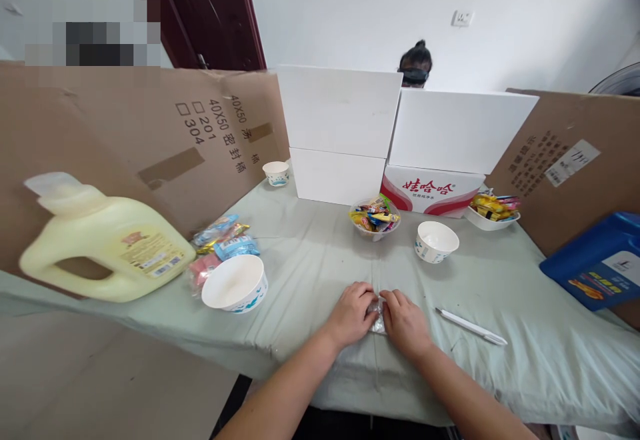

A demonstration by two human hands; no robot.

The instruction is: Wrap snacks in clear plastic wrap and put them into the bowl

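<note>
My left hand [354, 313] and my right hand [404, 320] meet over the table near its front edge. Both are closed on a small crinkled clear plastic piece [378, 323], one at each side of it; fingers cover much of it, and I cannot tell whether anything is inside. To the right of my right hand lies a slim white pen [471, 326]. Beyond my hands stand a clear bowl of colourful wrapped snacks [375, 217] and a white paper bowl [436, 243].
At left are another paper bowl [235, 285], wrapped snack packs [235, 245] and a tilted pale yellow jug [110, 243]. White boxes [340, 113] stand at the back. On the right are a snack dish [493, 219] and a blue jug [595, 263]. A person [416, 63] is behind the boxes.
</note>
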